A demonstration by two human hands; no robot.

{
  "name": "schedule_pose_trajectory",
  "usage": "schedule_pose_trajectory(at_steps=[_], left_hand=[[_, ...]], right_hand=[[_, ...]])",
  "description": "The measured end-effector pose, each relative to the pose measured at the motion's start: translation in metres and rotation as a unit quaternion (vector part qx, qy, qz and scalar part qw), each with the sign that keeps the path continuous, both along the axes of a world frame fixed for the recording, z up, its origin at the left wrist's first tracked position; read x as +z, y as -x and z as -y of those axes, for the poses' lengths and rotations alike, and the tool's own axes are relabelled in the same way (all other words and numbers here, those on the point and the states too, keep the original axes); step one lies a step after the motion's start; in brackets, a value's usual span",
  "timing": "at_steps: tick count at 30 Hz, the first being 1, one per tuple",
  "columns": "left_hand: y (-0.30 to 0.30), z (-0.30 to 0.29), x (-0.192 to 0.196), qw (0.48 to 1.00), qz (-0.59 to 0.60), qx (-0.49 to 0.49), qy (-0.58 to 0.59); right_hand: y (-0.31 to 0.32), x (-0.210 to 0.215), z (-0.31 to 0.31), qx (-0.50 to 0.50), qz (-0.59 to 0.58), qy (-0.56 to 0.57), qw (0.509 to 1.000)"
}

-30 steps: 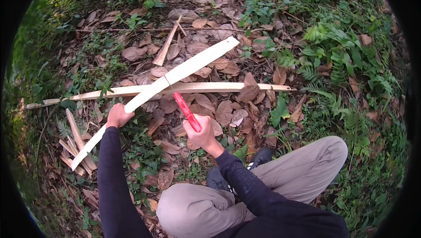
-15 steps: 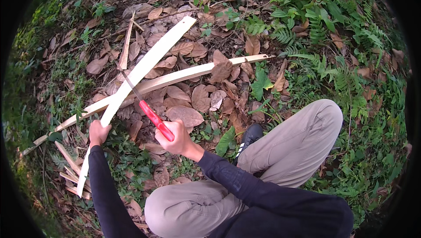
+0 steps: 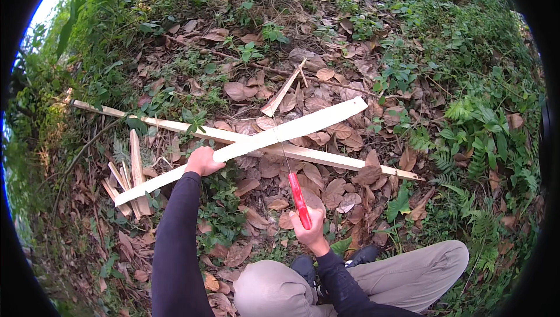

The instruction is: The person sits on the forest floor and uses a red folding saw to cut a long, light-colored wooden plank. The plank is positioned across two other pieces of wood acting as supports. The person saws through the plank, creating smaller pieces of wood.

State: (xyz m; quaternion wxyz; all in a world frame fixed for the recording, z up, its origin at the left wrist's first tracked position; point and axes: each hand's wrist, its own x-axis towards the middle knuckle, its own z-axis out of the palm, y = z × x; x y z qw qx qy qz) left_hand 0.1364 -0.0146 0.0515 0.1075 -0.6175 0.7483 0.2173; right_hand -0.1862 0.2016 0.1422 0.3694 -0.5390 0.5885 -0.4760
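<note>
My left hand (image 3: 204, 161) is closed round a pale flat wooden board (image 3: 279, 134), left of its middle. The board lies slantwise across a longer, narrower wooden strip (image 3: 315, 154) on the leafy ground. In my right hand (image 3: 310, 229) is the red handle of a saw (image 3: 298, 197), its thin blade pointing away from me. The blade meets the board edge-on, right of my left hand, close to where the two pieces cross. How deep the blade sits in the wood cannot be made out.
Several short split wood pieces (image 3: 136, 165) lie under the board's left end. Beyond the board rests a splintered wood sliver (image 3: 284, 90). Dry brown leaves (image 3: 335, 191) cover the ground, with green ferns (image 3: 475, 110) at the right. My bent knees (image 3: 271, 288) are close by.
My view has turned, so the board and strip now lie farther right and flatter across it. My left hand keeps its grip on the board; the saw still crosses the board.
</note>
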Motion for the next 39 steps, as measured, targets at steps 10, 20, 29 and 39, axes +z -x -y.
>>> schedule_pose_trajectory(at_steps=[10,20,29,39], left_hand=[[0.008,-0.007,0.007,0.999,-0.013,0.025,0.022],[0.002,-0.008,0.006,0.999,-0.006,0.037,0.022],[0.009,-0.019,0.007,1.0,-0.002,0.016,-0.01],[-0.001,-0.004,0.006,0.999,-0.015,0.032,0.009]], right_hand=[[0.011,-0.044,0.041,-0.007,0.0,0.004,1.0],[0.011,-0.047,0.027,0.007,0.01,-0.022,1.0],[0.012,-0.031,0.005,-0.017,0.023,-0.044,0.999],[0.022,-0.017,-0.044,0.017,-0.037,-0.014,0.999]])
